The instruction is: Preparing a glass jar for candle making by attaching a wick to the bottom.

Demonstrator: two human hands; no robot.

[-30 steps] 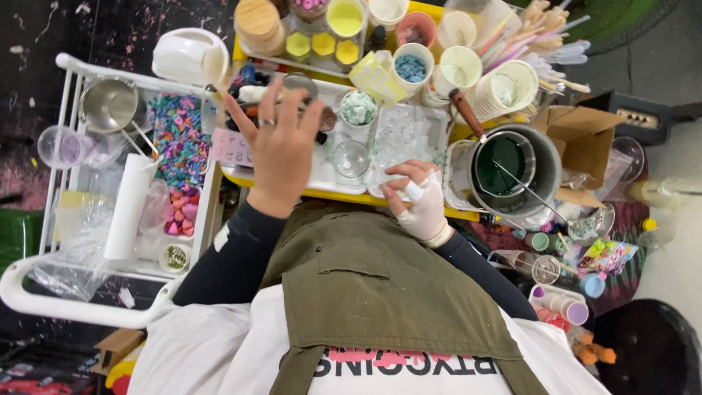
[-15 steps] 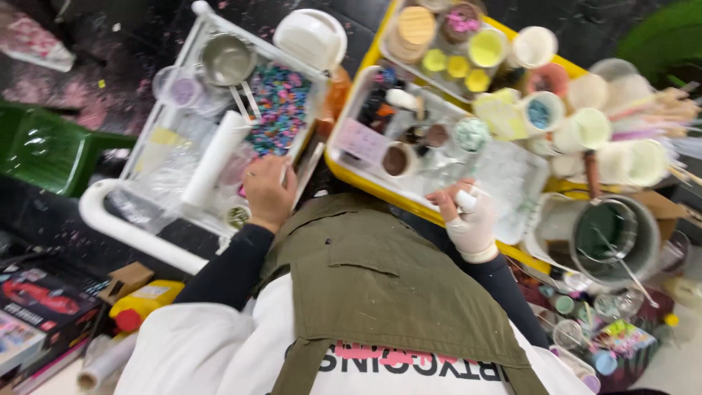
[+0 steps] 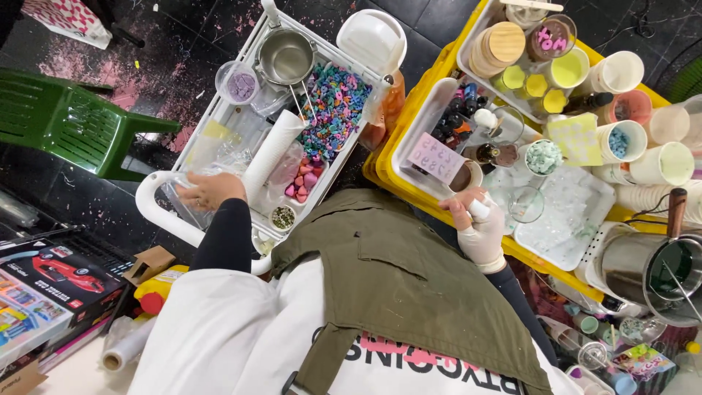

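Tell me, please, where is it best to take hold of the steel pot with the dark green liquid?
Probably by its wooden handle, reached from above. The handle juts clear of the steel pot at its far rim, and the open pot holds liquid, so it should stay level.

**Hidden and cut-off parts**

The left hand (image 3: 210,192) covers part of a clear plastic bag (image 3: 191,170); its fingertips are hidden. The metal pot (image 3: 651,272) is cut by the right edge. What the gloved right hand (image 3: 479,228) pinches is too small to tell.

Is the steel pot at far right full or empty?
Partly full: dark green liquid shows inside the steel pot, sitting below its rim.
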